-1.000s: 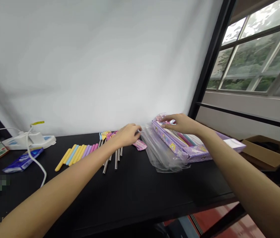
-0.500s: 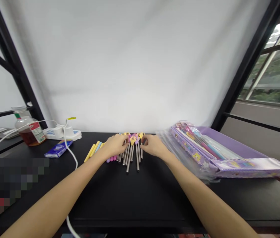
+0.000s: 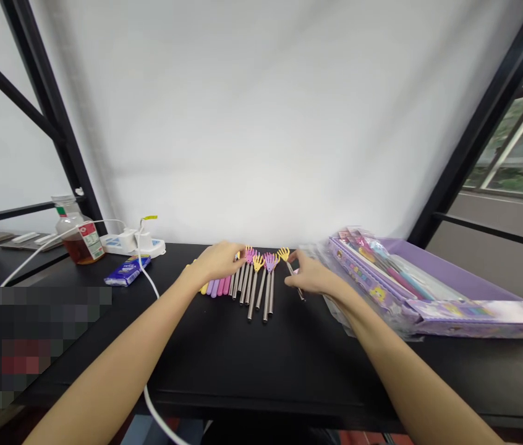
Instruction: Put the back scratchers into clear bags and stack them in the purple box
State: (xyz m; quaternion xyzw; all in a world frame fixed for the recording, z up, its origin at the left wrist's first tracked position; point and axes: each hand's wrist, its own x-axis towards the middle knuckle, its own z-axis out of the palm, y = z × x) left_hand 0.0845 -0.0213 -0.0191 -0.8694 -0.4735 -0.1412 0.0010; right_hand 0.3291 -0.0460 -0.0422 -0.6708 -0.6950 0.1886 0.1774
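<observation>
Head view: a yellow hand-shaped back scratcher (image 3: pixel 284 254) lies at my nearer right grip (image 3: pixel 311 274), shaft slanting far-left to near-right past the curled fingers; whether these clamp it I cannot tell, nor whether my left grip (image 3: pixel 221 258) holds any of the fanned scratchers (image 3: pixel 269 262). Black worktop (image 3: pixel 261 364) extends toward me; a purple box (image 3: pixel 377 293) flanks the right.

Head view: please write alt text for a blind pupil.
A person's right hand is at a yellow-headed back scratcher, apart from a row of others on a black table; the left hand is at the row's left end. An open purple box lies right, a power strip left.
</observation>
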